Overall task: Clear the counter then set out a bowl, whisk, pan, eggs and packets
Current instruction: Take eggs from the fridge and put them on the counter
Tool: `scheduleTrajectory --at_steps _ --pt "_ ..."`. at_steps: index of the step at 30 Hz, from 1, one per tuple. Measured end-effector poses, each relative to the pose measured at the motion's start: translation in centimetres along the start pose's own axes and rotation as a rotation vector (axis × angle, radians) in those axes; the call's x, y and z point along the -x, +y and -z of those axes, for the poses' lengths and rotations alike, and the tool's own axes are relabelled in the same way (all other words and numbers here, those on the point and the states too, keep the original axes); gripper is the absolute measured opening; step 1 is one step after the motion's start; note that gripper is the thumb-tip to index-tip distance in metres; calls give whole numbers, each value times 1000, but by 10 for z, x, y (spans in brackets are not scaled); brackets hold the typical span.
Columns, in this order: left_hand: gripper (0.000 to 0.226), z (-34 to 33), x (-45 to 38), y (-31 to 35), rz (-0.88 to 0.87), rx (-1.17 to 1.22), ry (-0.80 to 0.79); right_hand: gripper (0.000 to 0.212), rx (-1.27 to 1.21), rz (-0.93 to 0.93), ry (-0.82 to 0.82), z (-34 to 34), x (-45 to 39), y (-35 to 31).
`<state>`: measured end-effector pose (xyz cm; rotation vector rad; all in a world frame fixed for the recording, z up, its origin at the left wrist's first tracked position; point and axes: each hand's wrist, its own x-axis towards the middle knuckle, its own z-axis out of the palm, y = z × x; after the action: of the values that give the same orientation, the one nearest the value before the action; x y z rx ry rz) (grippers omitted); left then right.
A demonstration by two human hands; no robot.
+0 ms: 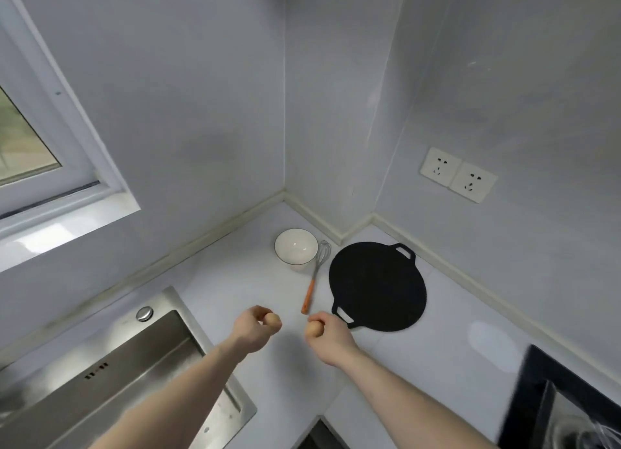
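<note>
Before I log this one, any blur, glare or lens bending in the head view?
Head view: wide-angle bending bows the window frame and walls; glare patch on the counter; stove at lower right is smeared; both hands, left and right, and their eggs look slightly soft; bowl and pan read clearly.

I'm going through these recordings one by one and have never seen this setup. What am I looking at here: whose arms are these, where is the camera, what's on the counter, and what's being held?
There is no machine here: a person works with bare hands, and the single wide-angle camera sits on their head, looking forward and down, which bends the walls and makes the arms look long. The left hand holds a brown egg; the right hand holds another egg. Both are above the white counter, not yet set down. Farther back on the counter stand a white bowl, a whisk with an orange handle beside it, and a flat black pan with two handles. A steel sink lies to the left. No packets are in view.
</note>
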<state>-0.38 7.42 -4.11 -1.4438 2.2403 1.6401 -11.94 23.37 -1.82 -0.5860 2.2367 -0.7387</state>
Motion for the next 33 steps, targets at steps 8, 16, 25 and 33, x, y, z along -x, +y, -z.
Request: scheduleTrajectory --at_steps 8,16,25,33 --pt "21 5 -63 -1 32 -12 11 34 169 -43 31 -10 -69 -34" --pt "24 -2 -110 -3 29 -41 -6 32 305 -51 7 -22 -118 -47" --pt "37 -9 -145 -10 -11 -61 -91 32 379 -100 20 -42 -148 -58" --pt "54 -15 -158 -14 -15 -58 -82 33 406 -112 38 -42 -161 -57"
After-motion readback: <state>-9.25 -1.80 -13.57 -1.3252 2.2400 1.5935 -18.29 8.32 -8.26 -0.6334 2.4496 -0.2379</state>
